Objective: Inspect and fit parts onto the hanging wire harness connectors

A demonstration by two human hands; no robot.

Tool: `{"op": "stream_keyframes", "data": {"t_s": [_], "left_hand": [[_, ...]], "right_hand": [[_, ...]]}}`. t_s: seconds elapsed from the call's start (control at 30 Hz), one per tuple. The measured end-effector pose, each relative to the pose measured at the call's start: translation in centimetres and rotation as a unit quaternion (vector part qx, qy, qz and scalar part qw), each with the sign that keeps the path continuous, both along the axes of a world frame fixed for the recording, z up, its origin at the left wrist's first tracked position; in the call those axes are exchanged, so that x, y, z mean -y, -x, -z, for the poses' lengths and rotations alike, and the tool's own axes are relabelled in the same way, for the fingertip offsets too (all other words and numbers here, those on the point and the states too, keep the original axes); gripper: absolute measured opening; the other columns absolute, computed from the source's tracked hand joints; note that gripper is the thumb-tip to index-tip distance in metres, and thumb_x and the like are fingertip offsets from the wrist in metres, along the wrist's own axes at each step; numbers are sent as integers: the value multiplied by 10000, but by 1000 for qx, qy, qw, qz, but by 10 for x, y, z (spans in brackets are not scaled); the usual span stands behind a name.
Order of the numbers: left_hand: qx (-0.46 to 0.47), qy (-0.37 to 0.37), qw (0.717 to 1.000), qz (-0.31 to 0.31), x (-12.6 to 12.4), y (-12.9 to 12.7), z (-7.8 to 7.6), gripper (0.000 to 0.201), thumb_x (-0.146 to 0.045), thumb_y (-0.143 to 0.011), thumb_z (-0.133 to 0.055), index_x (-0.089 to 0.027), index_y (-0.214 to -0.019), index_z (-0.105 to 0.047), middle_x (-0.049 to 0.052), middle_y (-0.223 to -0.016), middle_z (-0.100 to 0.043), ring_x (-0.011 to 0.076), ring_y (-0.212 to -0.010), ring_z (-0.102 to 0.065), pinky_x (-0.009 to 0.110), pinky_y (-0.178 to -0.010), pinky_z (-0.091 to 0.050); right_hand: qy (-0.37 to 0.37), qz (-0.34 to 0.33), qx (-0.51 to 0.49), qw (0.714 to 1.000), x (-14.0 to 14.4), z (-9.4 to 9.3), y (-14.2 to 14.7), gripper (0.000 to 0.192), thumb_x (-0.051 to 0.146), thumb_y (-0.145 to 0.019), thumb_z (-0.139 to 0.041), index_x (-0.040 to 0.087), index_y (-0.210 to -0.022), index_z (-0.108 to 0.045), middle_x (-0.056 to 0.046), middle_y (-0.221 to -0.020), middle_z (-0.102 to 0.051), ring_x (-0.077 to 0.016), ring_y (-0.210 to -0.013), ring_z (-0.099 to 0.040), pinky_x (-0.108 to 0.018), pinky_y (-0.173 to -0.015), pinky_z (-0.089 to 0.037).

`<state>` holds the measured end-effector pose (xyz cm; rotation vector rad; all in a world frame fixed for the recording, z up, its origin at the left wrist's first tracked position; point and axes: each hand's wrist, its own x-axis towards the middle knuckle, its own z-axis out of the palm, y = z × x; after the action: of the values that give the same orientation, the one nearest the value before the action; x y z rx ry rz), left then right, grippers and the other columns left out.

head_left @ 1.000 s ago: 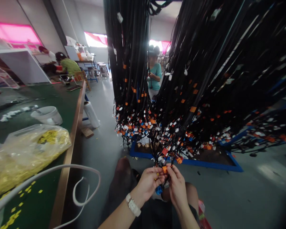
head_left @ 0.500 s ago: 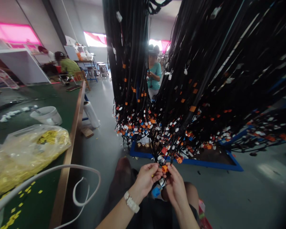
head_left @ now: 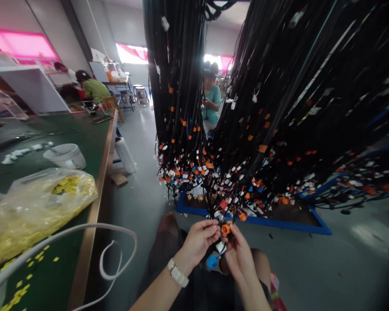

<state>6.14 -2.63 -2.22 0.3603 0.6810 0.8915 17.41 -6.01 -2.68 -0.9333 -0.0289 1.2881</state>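
My right hand (head_left: 241, 255) pinches an orange wire connector (head_left: 226, 229) between thumb and fingers, its hollow end facing up toward me. Just left of it, my left hand (head_left: 199, 242) is closed with thumb against fingertips. Whatever small thing it may hold is hidden. A white connector (head_left: 220, 247) and a blue connector (head_left: 212, 261) hang on wires below and between the hands. Above them, black cable bundles (head_left: 178, 65) end in many white, orange, red and blue connectors. A red connector (head_left: 224, 204) hangs just over my fingers.
On the left, a green-topped table (head_left: 94, 151) bears a plastic bag of yellow pieces (head_left: 45, 203), loose yellow bits and a white cup (head_left: 66, 156). A white hose (head_left: 116, 227) curves over its edge. A blue-framed rack base (head_left: 256, 222) stands ahead. Several people sit or stand farther back.
The orange connector has turned slightly, showing more of its hollow end. A yellow speck at my left fingertips no longer shows. The view has shifted a little.
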Motion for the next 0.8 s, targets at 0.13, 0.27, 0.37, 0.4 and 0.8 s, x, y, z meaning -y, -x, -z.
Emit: {"op": "stream_keyframes", "data": {"t_s": [0.13,0.27,0.37,0.4,0.8], "left_hand": [[6,-1,1000,-2,0,0,3,226,-126,-607,-799,-61,-793,-688,72,-708,-669,81,-585,-600,176,-616,-508],[16,-15,1000,2,0,0,3,241,-136,-630,-787,-56,-836,-691,76,-733,-669,80,-616,-601,175,-641,-503],[13,-20,1000,0,1,0,1,280,-122,-627,-785,-66,-882,-684,66,-730,-666,83,-626,-602,179,-649,-498],[10,-21,1000,1,2,0,1,278,-121,-624,-786,-69,-876,-681,61,-720,-663,83,-621,-601,181,-645,-497],[-89,-72,991,62,4,0,-4,316,-318,-588,-810,-82,-716,-642,34,-641,-609,36,-484,-439,165,-453,-253]], "right_hand": [[1,5,-10,1000,-1,0,-1,286,224,-545,-801,163,-802,-692,24,-737,-664,-71,-602,-561,-145,-523,-470],[7,8,2,1000,0,0,-1,262,225,-558,-787,170,-795,-691,21,-745,-658,-84,-601,-563,-167,-520,-473],[2,10,8,1000,0,2,-1,245,227,-575,-777,176,-800,-693,22,-756,-654,-84,-603,-561,-167,-514,-470],[1,9,7,1000,0,2,-1,245,227,-576,-778,176,-800,-692,22,-757,-654,-82,-606,-560,-163,-515,-466],[-19,-2,55,998,2,4,2,234,256,-613,-778,183,-820,-696,32,-733,-642,-78,-606,-536,-156,-525,-445]]}}
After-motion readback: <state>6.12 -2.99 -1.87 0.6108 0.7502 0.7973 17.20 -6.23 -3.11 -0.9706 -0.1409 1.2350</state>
